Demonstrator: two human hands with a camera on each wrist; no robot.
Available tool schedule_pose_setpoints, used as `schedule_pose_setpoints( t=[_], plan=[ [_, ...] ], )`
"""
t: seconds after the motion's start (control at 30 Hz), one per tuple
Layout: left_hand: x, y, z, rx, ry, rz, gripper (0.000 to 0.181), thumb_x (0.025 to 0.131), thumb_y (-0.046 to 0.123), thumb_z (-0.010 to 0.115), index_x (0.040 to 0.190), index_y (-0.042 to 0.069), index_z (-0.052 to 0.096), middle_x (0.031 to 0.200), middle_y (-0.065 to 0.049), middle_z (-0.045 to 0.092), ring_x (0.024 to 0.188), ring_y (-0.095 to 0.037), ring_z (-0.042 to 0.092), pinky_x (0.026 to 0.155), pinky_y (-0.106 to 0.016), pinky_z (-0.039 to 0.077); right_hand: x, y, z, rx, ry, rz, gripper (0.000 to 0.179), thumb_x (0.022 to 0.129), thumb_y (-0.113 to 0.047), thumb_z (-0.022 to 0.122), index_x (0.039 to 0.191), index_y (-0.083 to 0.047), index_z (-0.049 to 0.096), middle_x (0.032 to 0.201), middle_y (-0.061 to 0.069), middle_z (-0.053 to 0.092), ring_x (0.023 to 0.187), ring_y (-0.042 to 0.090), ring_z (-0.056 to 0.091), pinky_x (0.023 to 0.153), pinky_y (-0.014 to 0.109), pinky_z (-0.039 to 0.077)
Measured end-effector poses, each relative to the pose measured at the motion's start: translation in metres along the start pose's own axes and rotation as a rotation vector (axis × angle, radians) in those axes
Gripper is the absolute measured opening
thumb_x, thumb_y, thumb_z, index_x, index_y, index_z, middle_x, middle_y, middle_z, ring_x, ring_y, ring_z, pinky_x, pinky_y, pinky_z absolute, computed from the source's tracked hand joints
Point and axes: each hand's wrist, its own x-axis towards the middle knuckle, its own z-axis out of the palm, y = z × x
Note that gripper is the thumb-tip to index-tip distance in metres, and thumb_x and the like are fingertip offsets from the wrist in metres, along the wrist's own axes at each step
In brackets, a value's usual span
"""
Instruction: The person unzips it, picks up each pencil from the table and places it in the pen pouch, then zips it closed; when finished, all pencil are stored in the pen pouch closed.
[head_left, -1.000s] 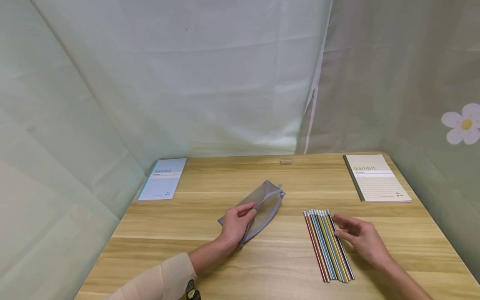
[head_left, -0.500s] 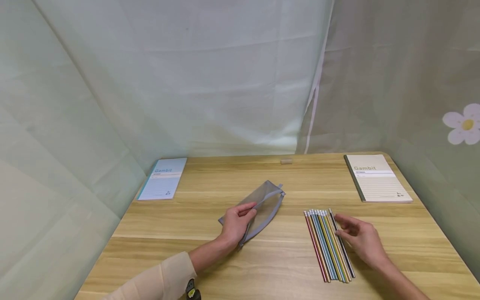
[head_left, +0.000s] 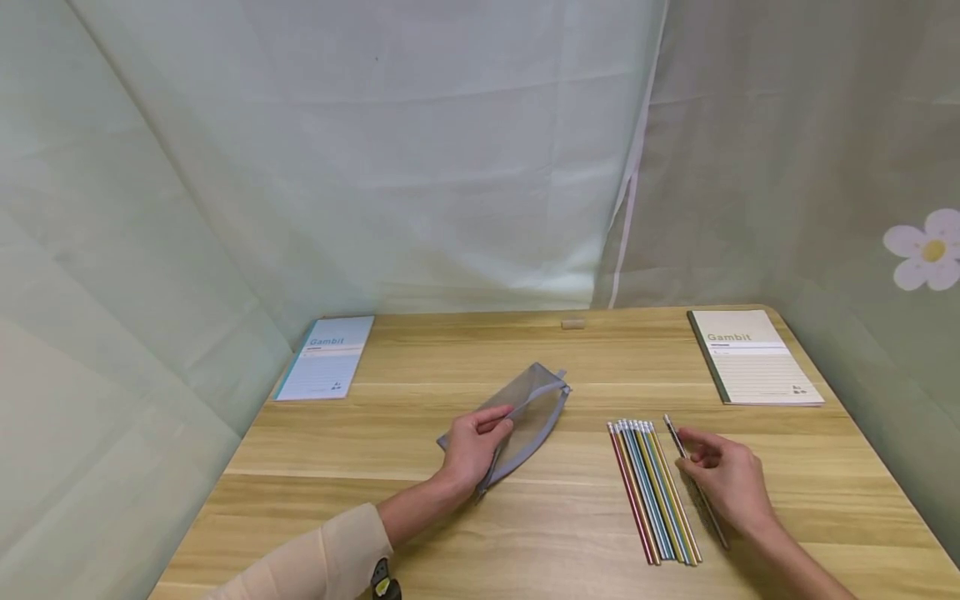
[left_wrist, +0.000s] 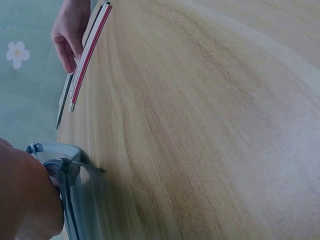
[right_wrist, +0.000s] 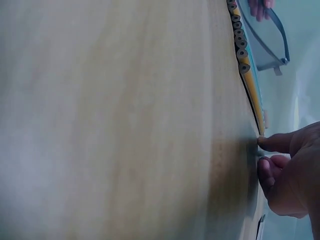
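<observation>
My left hand (head_left: 471,450) pinches the edge of a grey mesh zip pouch (head_left: 542,421), whose zipped mouth gapes toward the right. In the left wrist view the pouch (left_wrist: 72,172) stands partly hidden behind that hand. On the right, my right hand (head_left: 731,483) pinches a dark pencil (head_left: 708,508) between thumb and fingers near its upper half. This pencil lies at a slant, apart from a tight row of several coloured pencils (head_left: 651,492) on its left. The row's silver eraser ends point away from me; its blunt ends (right_wrist: 241,45) show in the right wrist view.
A blue notebook (head_left: 324,358) lies at the far left of the wooden table (head_left: 540,550), a cream notebook (head_left: 753,357) at the far right. A small eraser-like block (head_left: 572,323) sits by the back edge. Fabric curtains (head_left: 465,167) enclose the table.
The dark pencil has come away from the row's right side, shifting right with my right hand and tilting. My left hand and the pouch have hardly moved.
</observation>
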Motion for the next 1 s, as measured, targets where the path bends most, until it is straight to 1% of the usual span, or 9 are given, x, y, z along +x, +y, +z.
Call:
schedule_pose_setpoints(
  t=[0.1,0.23,0.33,0.5,0.6,0.77,0.83,1.0],
  plan=[
    [0.000,-0.001,0.000,-0.001,0.001,0.000,0.026,0.099,0.004,0.072,0.124,-0.002,0.076,0.116,-0.021,0.076,0.110,-0.026,0.073,0.083,-0.014,0.057,0.002,0.002,0.002,-0.011,0.035,-0.036,0.038,0.077,0.011,0.087,0.113,0.007,0.077,0.087,0.010,0.076,0.071,0.004,0.063,0.061,0.010,0.054],
    [0.000,-0.001,0.000,0.000,0.003,0.000,0.026,0.099,0.004,0.072,0.124,-0.002,0.076,0.116,-0.021,0.077,0.109,-0.026,0.073,0.086,-0.019,0.059,0.004,0.005,0.004,-0.014,0.081,-0.081,0.035,0.075,0.011,0.089,0.108,0.005,0.079,0.085,0.010,0.078,0.069,0.001,0.065,0.062,0.004,0.052],
    [0.000,-0.001,0.000,0.001,0.002,0.001,0.026,0.099,0.005,0.072,0.124,-0.002,0.076,0.116,-0.020,0.077,0.109,-0.026,0.073,0.087,-0.022,0.060,0.005,0.007,0.004,-0.011,0.096,-0.086,0.033,0.075,0.010,0.089,0.106,0.004,0.080,0.081,0.009,0.077,0.068,0.000,0.066,0.062,0.003,0.051],
    [-0.001,0.000,0.000,0.004,0.001,0.005,0.026,0.099,0.005,0.073,0.124,-0.001,0.076,0.116,-0.019,0.077,0.109,-0.026,0.074,0.088,-0.024,0.061,0.004,0.008,0.002,0.013,0.098,-0.080,0.032,0.075,0.009,0.090,0.106,0.004,0.080,0.084,0.013,0.078,0.070,-0.002,0.065,0.063,0.003,0.052],
    [-0.002,0.002,0.000,0.008,0.001,0.007,0.026,0.099,0.006,0.073,0.124,0.000,0.077,0.116,-0.019,0.077,0.109,-0.025,0.074,0.089,-0.027,0.062,0.004,0.008,0.000,0.038,0.076,-0.047,0.032,0.077,0.007,0.090,0.107,0.004,0.080,0.092,0.016,0.079,0.074,-0.004,0.065,0.066,0.003,0.053],
    [-0.003,0.004,0.000,0.024,0.003,0.013,0.025,0.100,0.006,0.073,0.124,0.000,0.077,0.116,-0.019,0.077,0.109,-0.025,0.074,0.089,-0.028,0.062,0.006,0.004,-0.005,0.097,0.012,0.067,0.033,0.083,0.002,0.088,0.114,0.005,0.077,0.110,0.021,0.078,0.082,-0.005,0.065,0.070,0.005,0.054],
    [-0.003,0.003,0.000,0.029,0.000,0.010,0.025,0.100,0.006,0.073,0.124,0.001,0.077,0.116,-0.019,0.077,0.109,-0.025,0.074,0.089,-0.028,0.062,0.007,0.001,-0.007,0.119,-0.009,0.114,0.034,0.086,0.000,0.086,0.118,0.005,0.076,0.114,0.021,0.077,0.083,-0.005,0.065,0.069,0.006,0.054],
    [-0.002,0.002,-0.001,0.034,-0.014,0.004,0.026,0.100,0.006,0.072,0.125,0.000,0.076,0.118,-0.019,0.077,0.111,-0.026,0.073,0.092,-0.029,0.062,0.015,-0.011,-0.010,0.178,-0.061,0.197,0.037,0.094,0.000,0.078,0.129,0.007,0.071,0.125,0.022,0.073,0.087,-0.002,0.066,0.071,0.011,0.056]
  ],
)
